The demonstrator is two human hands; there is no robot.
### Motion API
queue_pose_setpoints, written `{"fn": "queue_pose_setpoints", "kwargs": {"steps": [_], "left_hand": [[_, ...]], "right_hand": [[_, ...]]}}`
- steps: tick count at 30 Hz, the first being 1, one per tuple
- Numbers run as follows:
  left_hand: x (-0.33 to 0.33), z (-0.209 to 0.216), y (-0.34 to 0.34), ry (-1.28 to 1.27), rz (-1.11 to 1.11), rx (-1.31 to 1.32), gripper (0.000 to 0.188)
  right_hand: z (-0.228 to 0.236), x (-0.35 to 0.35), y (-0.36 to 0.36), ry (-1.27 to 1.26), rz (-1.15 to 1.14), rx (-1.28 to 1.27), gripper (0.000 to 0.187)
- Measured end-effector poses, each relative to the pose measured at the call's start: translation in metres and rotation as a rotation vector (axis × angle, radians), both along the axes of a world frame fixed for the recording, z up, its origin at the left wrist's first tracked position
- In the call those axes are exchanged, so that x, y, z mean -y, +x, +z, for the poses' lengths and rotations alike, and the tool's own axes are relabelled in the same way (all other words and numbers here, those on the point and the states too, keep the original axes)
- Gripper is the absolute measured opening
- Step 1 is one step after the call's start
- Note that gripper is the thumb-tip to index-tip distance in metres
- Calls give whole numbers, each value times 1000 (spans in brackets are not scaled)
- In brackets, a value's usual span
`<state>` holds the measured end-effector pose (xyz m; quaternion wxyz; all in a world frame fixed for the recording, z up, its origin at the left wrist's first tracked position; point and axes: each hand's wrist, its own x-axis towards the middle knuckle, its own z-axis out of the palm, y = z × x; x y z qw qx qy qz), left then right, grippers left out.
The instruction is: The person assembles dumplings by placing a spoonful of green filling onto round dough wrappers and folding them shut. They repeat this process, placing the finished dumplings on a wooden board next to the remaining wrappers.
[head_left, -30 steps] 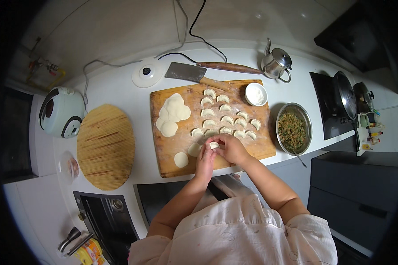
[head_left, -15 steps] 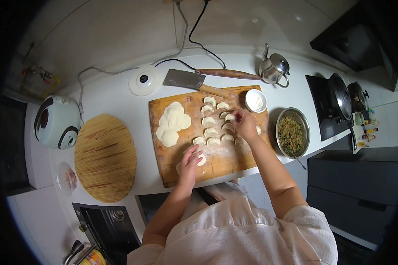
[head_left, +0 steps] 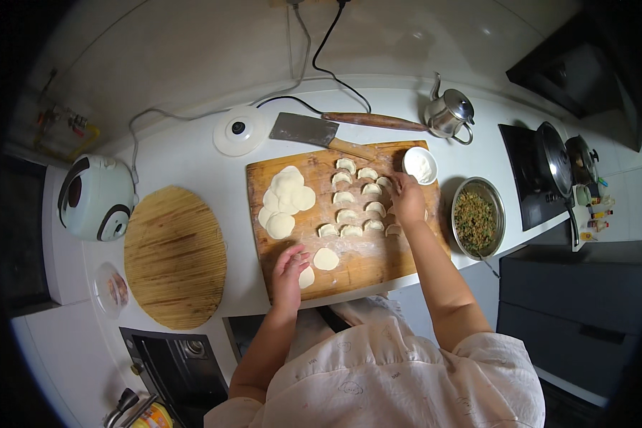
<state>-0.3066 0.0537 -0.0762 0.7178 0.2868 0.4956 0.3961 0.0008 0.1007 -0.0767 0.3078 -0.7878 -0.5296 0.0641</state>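
Several folded dumplings [head_left: 347, 215] stand in rows on the floured wooden board [head_left: 364, 267]. At the upper end of the right row, my right hand [head_left: 408, 203] has its fingers closed at a dumpling [head_left: 384, 182], whose side partly shows beside the fingertips. My left hand [head_left: 288, 277] is held over the board's near left, fingers apart and holding nothing. Beside its fingertips lies a round dough wrapper [head_left: 326, 259]; another wrapper [head_left: 306, 277] is partly covered by the hand. A pile of overlapping wrappers [head_left: 289, 192] rests farther back on the left.
Right of the board are a white bowl of flour [head_left: 420, 165] and a metal bowl of filling [head_left: 476, 221]. A cleaver [head_left: 303, 129] and rolling pin [head_left: 374, 122] lie behind. A kettle [head_left: 451, 114] stands back right, a round slatted mat [head_left: 175, 257] at left.
My left hand has drawn leftward off the nearer wrapper, now fully uncovered. My right hand has shifted slightly right, and the dumpling by its fingers now sits apart from the neighbouring one.
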Motion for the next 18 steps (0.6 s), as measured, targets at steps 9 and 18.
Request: {"fn": "queue_pose_setpoints", "kwargs": {"steps": [9, 18], "left_hand": [[1, -2, -26, 7, 163, 56, 22], [14, 2, -52, -53, 279, 12, 21]], "right_hand": [[12, -20, -90, -14, 420, -281, 8], [-18, -87, -143, 85, 508, -271, 10]]}}
